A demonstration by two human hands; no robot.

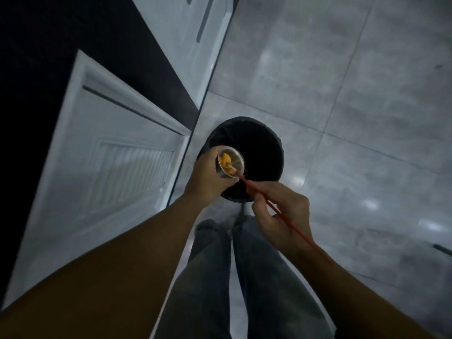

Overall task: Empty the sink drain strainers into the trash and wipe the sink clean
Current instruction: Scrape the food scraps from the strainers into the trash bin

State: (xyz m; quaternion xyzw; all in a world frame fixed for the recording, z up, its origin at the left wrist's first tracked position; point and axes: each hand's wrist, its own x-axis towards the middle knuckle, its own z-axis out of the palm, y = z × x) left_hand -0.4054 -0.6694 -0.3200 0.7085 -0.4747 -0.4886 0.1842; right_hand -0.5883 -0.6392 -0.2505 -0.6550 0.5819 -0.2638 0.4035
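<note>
My left hand grips a round metal drain strainer, tilted over the left side of a black trash bin that stands on the floor. Yellow-orange food scraps sit inside the strainer. My right hand pinches a thin red stick, and its tip reaches into the strainer against the scraps. The inside of the bin is dark, so its contents are hidden.
White cabinet doors run along the left, below a dark counter edge. Grey floor tiles spread to the right and beyond the bin. My legs in grey trousers stand just behind the bin.
</note>
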